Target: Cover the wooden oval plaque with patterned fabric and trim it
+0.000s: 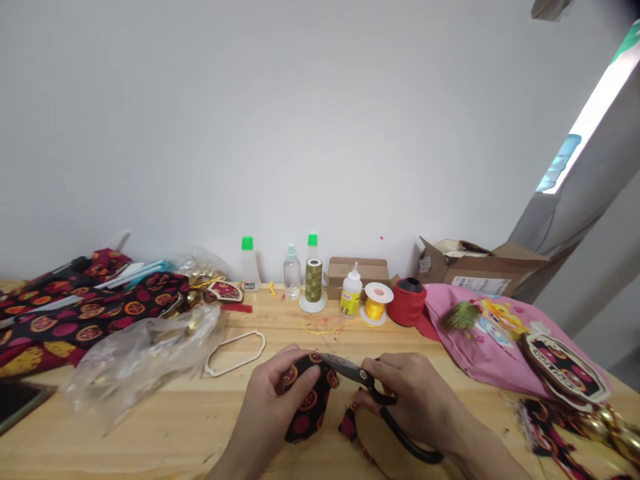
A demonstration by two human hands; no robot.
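Observation:
My left hand [280, 393] pinches a piece of dark patterned fabric [306, 417] with orange and magenta rounds, held above the wooden table. In my right hand [413, 393] is a pair of black-handled scissors [350, 371]. The blades point left and meet the fabric's upper edge, close to my left thumb. Whether the blades are fully closed is hard to make out. A narrow strip of the same fabric [349, 425] hangs below the scissors, beside the larger piece.
A thin wooden frame [235, 353] and a plastic bag [150, 353] lie left, near heaped patterned cloth [115, 310]. Behind my hands stand a glue bottle [351, 297], an olive thread spool [313, 283] and a yellow cord spool [376, 305]. A pink bag [480, 360] lies right.

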